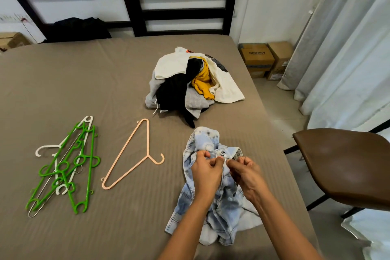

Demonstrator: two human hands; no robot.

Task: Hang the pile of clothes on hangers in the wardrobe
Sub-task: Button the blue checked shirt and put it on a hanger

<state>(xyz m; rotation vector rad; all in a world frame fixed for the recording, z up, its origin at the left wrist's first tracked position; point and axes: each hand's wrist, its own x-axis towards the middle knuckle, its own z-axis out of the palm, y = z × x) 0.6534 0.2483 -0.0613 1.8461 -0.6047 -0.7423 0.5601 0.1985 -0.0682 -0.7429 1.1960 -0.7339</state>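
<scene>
The light blue plaid shirt [202,141] is thin, soft and light, so it will probably sag and slip. It is best taken by the collar and shoulders, with a buttoned neck to keep it on a hanger. It lies crumpled near the bed's [105,82] front right edge. The left hand [207,172] and right hand [244,172] pinch its fabric close together, apparently at the collar. The peach hanger [147,156] lies just left, with the clothes pile [190,82] behind it.

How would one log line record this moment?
left hand: pinches plaid shirt; right hand: pinches same; peach hanger: lying free; clothes pile: untouched
</scene>
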